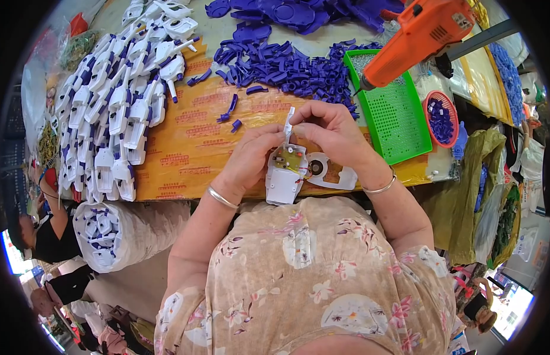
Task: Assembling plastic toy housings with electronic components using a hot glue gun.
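A white plastic toy housing (282, 185) lies at the table's near edge, in front of my body, its inside facing up. A green circuit board (289, 158) with thin wires sits in its upper part. My left hand (251, 155) is closed on the housing's narrow neck from the left side. From the right, my right hand (333, 131) pinches at the same neck, whose white tip (290, 115) sticks up between the fingers; any small part there is hidden. Beside the housing, under my right hand, rests a white cover half (340, 178) with a dark round speaker (316, 168).
Many similar white-and-purple housings (118, 106) are piled at left. Purple small parts (286, 68) and larger purple shells (292, 15) lie farther back. An orange power screwdriver (414, 38) hangs over a green tray (399, 127) of screws. A red basket (442, 118) stands right; a sack (144, 228) lower left.
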